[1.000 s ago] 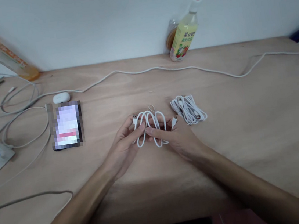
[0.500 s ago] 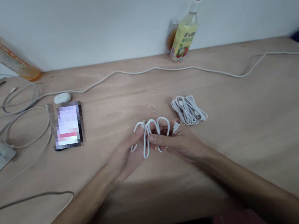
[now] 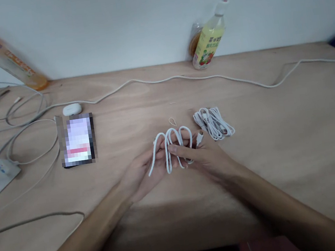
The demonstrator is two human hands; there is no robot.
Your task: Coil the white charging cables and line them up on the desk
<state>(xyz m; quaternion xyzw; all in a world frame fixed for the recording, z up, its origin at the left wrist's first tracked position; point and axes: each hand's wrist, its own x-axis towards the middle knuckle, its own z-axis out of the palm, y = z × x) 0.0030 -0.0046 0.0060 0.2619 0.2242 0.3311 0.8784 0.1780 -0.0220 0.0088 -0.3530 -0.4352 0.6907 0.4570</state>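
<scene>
head view: white usb cable (image 3: 168, 158) hangs in loose loops betw. the two hands, mid tabletop (image 3: 284, 159); can't tell if it touches the wood. r hand (image 3: 204, 152): thumb clamped on the loops, fingers behind; white plug (image 3: 199, 138) sticks up beside it. l hand (image 3: 140, 168): fingers against the loops from behind, can't tell how firmly. hands v. close tog.

to do it well, imo: r thumb pinch as anchor, l fingers evening the loops to abt same length, w/o twists or sharp bends nr the plug. plug end best left outside the coil so it doesn't snag.

edges/room: front edge runs under the forearms, so a dropped loop cd slip off if pulled back. coiled cable bundle (image 3: 213, 123) is just beyond r hand, small white loop (image 3: 172, 121) just past the fingers; both easy to brush. phone (image 3: 77, 140) well left, earbud case (image 3: 72, 109) behind it. long white cable (image 3: 176, 77) crosses at the back. most room prob. right of the bundle.
</scene>
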